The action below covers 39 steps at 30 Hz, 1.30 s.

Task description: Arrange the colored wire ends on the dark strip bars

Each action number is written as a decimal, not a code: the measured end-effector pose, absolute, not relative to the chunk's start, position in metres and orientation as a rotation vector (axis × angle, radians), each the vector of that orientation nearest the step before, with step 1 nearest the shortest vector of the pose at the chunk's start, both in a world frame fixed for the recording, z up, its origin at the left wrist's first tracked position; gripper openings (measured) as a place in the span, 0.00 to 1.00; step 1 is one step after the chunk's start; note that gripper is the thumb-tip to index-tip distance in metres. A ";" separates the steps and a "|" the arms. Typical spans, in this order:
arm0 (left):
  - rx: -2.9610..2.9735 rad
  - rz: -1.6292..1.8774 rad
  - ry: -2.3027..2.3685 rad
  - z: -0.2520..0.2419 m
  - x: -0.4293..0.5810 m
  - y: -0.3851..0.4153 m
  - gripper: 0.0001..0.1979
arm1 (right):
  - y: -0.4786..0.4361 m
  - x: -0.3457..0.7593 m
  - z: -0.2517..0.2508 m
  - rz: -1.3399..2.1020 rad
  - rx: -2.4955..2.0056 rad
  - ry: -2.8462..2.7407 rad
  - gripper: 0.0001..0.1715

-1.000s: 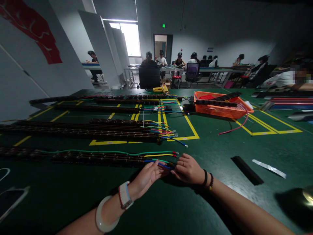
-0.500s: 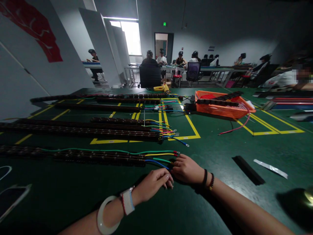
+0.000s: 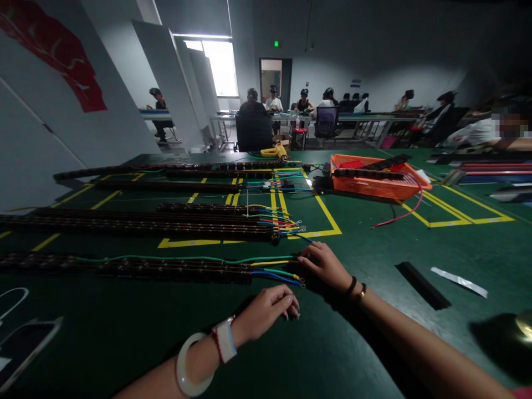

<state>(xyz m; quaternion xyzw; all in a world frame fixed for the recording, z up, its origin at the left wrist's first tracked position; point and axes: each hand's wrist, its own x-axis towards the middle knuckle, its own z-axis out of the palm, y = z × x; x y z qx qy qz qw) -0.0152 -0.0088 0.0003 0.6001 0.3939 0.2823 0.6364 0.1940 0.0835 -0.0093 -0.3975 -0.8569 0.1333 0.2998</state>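
Nearest to me lies a long dark cable bundle (image 3: 174, 268). A green wire (image 3: 266, 258), a yellow wire (image 3: 270, 263) and blue wires (image 3: 276, 275) come out at its right end, some with ring terminals (image 3: 302, 282). My right hand (image 3: 326, 267) has its fingers pinched on the ends of the upper green and yellow wires, hiding their tips. Below the lower wire ends, my left hand (image 3: 266, 311) hovers loosely curled, thumb and fingers apart, with nothing in it. Behind, a second bundle (image 3: 199, 226) ends in coloured wires with ring terminals.
Yellow tape (image 3: 328, 208) marks the green table. An orange basket (image 3: 374, 183) holds dark strips; a yellow heat gun (image 3: 276, 151) lies farther back. At right are a black strip (image 3: 421, 285) and a white strip (image 3: 459, 282). A phone (image 3: 31, 349) lies front left. People sit at far tables.
My right hand has moved up and slightly right, from the lower wire ends to the upper ones. The lower terminals now show. My left hand has shifted slightly right.
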 end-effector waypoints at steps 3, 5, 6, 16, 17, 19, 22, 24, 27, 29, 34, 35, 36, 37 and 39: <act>1.357 0.641 0.906 0.000 -0.015 -0.008 0.16 | 0.093 0.183 -0.001 0.496 -1.008 -2.310 0.15; 1.353 0.642 0.913 0.001 -0.015 -0.009 0.16 | 0.097 0.172 0.003 0.538 -0.973 -2.373 0.20; 1.357 0.642 0.913 0.002 -0.015 -0.009 0.16 | 0.099 0.166 0.005 0.550 -0.957 -2.413 0.23; 1.370 0.651 0.875 0.000 -0.017 -0.007 0.16 | 0.118 0.124 0.004 0.635 -0.845 -2.849 0.23; 1.361 0.659 0.867 -0.001 -0.017 -0.006 0.16 | 0.119 0.123 0.004 0.652 -0.828 -2.900 0.22; 1.330 0.673 0.855 -0.002 -0.017 -0.005 0.17 | 0.120 0.122 0.005 0.698 -0.790 -2.965 0.23; 1.224 0.705 0.854 -0.004 -0.017 -0.003 0.18 | 0.118 0.122 0.007 0.748 -0.758 -2.961 0.20; 1.091 0.755 0.856 -0.005 -0.016 -0.002 0.19 | 0.115 0.122 0.009 0.693 -0.760 -2.932 0.16; 0.881 0.851 0.860 -0.009 -0.014 -0.002 0.22 | 0.110 0.123 0.014 0.464 -0.757 -2.917 0.12; 0.807 0.897 0.857 -0.011 -0.012 -0.003 0.24 | 0.109 0.122 0.015 0.372 -0.791 -2.919 0.09; 0.721 0.900 0.833 -0.011 -0.014 0.000 0.23 | 0.111 0.120 0.013 0.436 -0.952 -2.925 0.11; 0.709 0.888 0.827 -0.011 -0.014 0.001 0.23 | 0.111 0.119 0.013 0.433 -0.956 -2.929 0.11; 0.699 0.876 0.821 -0.010 -0.015 0.002 0.23 | 0.110 0.119 0.013 0.422 -0.962 -2.931 0.11; 0.685 0.866 0.811 -0.010 -0.015 0.003 0.24 | 0.110 0.119 0.013 0.402 -0.969 -2.930 0.10; 0.642 0.865 0.794 -0.010 -0.014 0.005 0.24 | 0.105 0.118 0.015 0.348 -0.973 -2.921 0.11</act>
